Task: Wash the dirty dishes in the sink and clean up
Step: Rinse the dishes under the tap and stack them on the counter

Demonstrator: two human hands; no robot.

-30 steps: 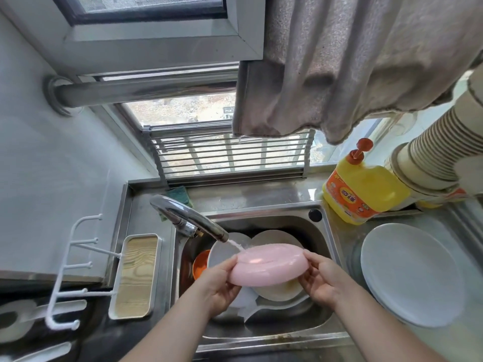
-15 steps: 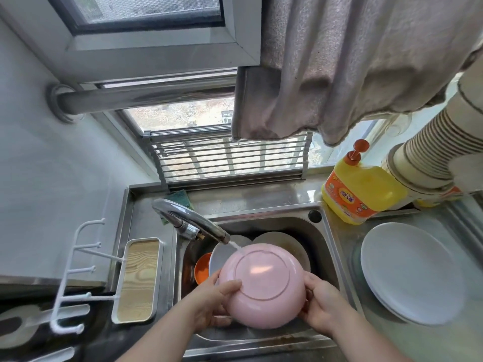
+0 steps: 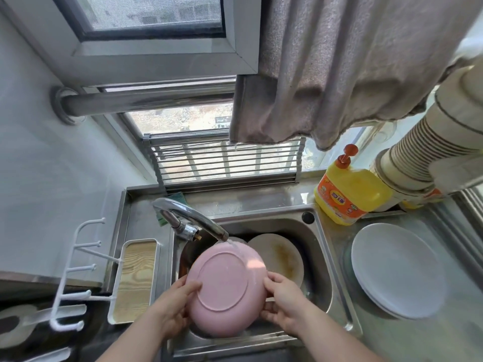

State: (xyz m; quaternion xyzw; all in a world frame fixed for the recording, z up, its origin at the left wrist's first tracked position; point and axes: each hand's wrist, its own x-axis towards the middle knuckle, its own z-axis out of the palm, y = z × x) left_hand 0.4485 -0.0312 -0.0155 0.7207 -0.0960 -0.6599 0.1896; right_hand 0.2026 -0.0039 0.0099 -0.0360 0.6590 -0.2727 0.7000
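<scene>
- Pink, smooth and round, the bowl (image 3: 226, 288) is held over the steel sink (image 3: 320, 259), its underside with a raised ring turned up toward the camera
- left hand (image 3: 172, 307) grips the bowl's left rim with its thumb on the base; right hand (image 3: 285, 300) holds the right rim, fingers curled round the edge
- curved chrome tap (image 3: 190, 218) pours water onto the bowl's far edge
- a stained pale plate (image 3: 283, 257) lies in the sink behind the bowl
- white plates (image 3: 397, 270) are stacked on the steel counter right of the sink
- yellow detergent bottle (image 3: 350, 197) stands at the counter's back edge, under a grey curtain (image 3: 339, 61)
</scene>
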